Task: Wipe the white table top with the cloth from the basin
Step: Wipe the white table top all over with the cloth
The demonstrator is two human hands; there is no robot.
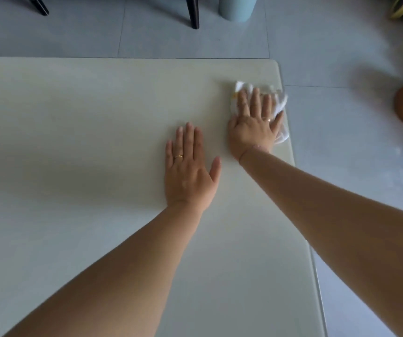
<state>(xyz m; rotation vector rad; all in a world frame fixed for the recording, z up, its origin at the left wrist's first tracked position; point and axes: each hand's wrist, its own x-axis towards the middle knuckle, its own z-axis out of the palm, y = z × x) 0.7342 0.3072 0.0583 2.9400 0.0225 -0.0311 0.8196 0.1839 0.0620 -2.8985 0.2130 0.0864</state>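
While the left hand [188, 166] lies flat with straight fingers on the white table top [74, 142], the right hand [254, 122] presses spread fingers onto the white cloth [240, 87] by the far right corner. The cloth looks blurred. Beyond stand dark chair legs [194, 13] and a pale blue bin [235, 7].

We see a white counter [79, 122] filling the left and centre of the frame, its rounded corner at upper right. On it, near that corner and by the right edge, lies a crumpled white cloth [242, 86] under our right hand [252, 127]. Our left hand [187, 171] lies flat on the bare top, just beside.
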